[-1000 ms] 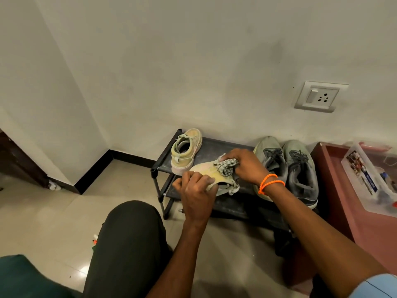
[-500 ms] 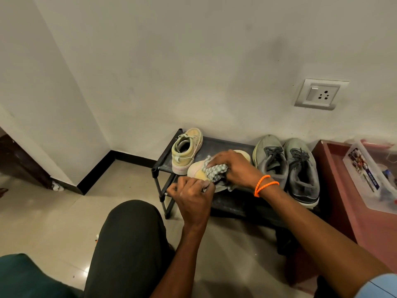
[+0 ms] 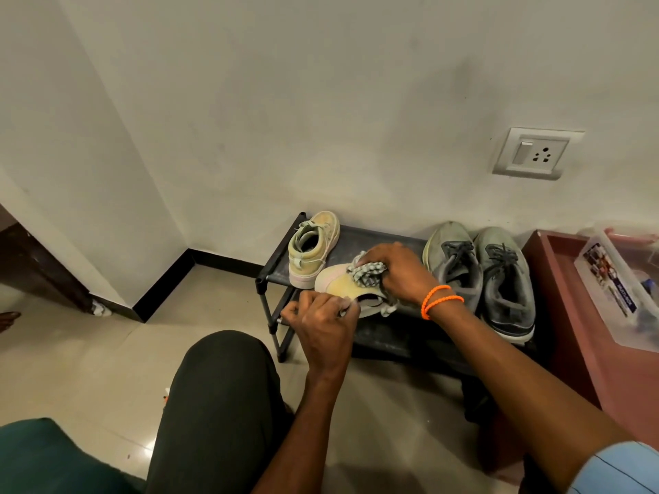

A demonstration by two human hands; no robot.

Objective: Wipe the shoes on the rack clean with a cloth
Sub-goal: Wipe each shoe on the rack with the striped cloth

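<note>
Low black shoe rack (image 3: 274, 276) against a pale wall, near a corner, on a glossy tiled floor (image 3: 89, 369). Wall socket (image 3: 535, 154) above. Maroon desk (image 3: 570, 315) touching the rack's right end. Yellow shoe (image 3: 338, 285) over the rack's front edge, gripped at its heel by left hand (image 3: 321, 329); checked cloth (image 3: 367, 274) pressed onto it, bunched in right hand (image 3: 399, 272). Matching shoe (image 3: 313, 247) upright at the rack's left end, grey pair (image 3: 481, 276) on the right.
</note>
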